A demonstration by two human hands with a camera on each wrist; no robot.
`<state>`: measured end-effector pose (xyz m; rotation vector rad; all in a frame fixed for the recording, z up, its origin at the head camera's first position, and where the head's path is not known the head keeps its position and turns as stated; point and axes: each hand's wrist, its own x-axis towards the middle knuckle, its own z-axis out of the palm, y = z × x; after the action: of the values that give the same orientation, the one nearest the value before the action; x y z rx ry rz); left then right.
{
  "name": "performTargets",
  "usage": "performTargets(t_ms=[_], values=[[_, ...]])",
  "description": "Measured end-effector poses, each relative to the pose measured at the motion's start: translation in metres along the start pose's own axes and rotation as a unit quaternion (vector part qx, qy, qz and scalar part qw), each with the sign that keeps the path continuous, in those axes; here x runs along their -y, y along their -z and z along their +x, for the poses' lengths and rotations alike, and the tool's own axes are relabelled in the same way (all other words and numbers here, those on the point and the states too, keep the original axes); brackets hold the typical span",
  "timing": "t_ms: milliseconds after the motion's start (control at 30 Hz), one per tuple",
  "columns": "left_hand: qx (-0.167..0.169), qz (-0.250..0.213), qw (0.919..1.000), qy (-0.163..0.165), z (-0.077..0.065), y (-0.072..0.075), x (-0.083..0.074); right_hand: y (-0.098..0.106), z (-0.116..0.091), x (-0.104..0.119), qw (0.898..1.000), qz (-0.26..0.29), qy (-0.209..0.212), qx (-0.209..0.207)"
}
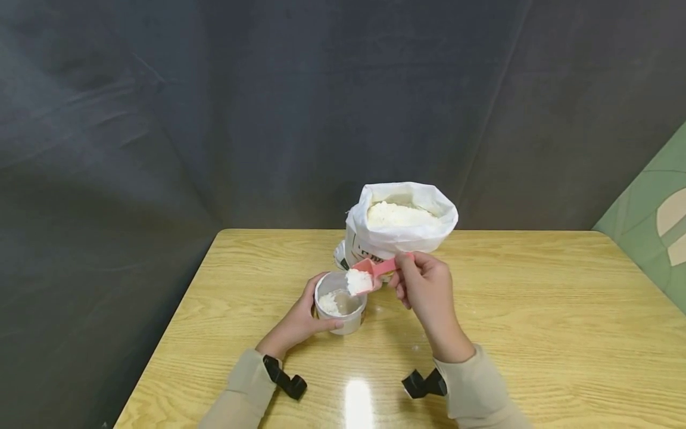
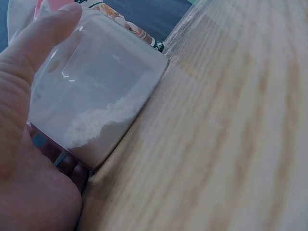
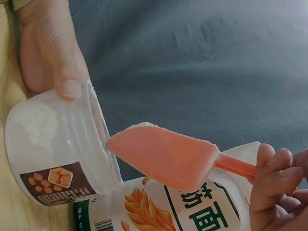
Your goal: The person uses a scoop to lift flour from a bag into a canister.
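Note:
A pink scoop (image 3: 163, 156) loaded with white powder (image 1: 358, 281) is held over the rim of a clear plastic tub (image 1: 348, 323). My right hand (image 1: 429, 289) pinches the scoop's handle between thumb and fingers. My left hand (image 1: 305, 313) grips the tub, with the thumb on the near side and the other fingers round the left. White powder (image 2: 101, 120) lies heaped to one side inside the tub, which stands on the table. A brown label (image 3: 57, 184) shows on the tub's wall in the right wrist view.
Just behind the tub stands an open white flour bag (image 1: 402, 238), its top rolled back and powder inside. The wooden table (image 1: 536, 322) ends at a dark cloth (image 1: 321, 119). A green patterned surface (image 1: 654, 202) lies to the right. Specks of powder dot the tabletop.

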<state>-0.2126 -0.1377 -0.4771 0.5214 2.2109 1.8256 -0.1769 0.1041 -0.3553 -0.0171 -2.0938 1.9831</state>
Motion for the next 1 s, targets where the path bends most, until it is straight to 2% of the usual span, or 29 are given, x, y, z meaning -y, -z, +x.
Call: performTargets(t_ms=[300, 567, 733, 900, 1000], values=[[0.001, -0.007, 0.9999, -0.008, 0.003, 0.001, -0.001, -0.002, 0.000, 0.000, 0.999, -0.028, 0.043, 0.004], [0.001, -0.002, 0.9999, 0.011, 0.001, -0.002, 0.000, -0.001, -0.003, -0.006, 0.998, -0.038, 0.051, 0.008], [-0.003, -0.004, 0.9999, 0.016, 0.000, -0.003, -0.002, -0.002, -0.004, -0.006, 0.995, -0.049, 0.081, 0.022], [-0.002, -0.001, 0.9999, 0.014, -0.001, -0.002, -0.001, -0.003, -0.004, -0.009, 0.987, -0.078, 0.137, 0.040], [-0.002, 0.000, 0.9999, 0.013, -0.001, -0.001, -0.001, -0.001, -0.003, -0.010, 0.973, -0.108, 0.191, 0.074]])
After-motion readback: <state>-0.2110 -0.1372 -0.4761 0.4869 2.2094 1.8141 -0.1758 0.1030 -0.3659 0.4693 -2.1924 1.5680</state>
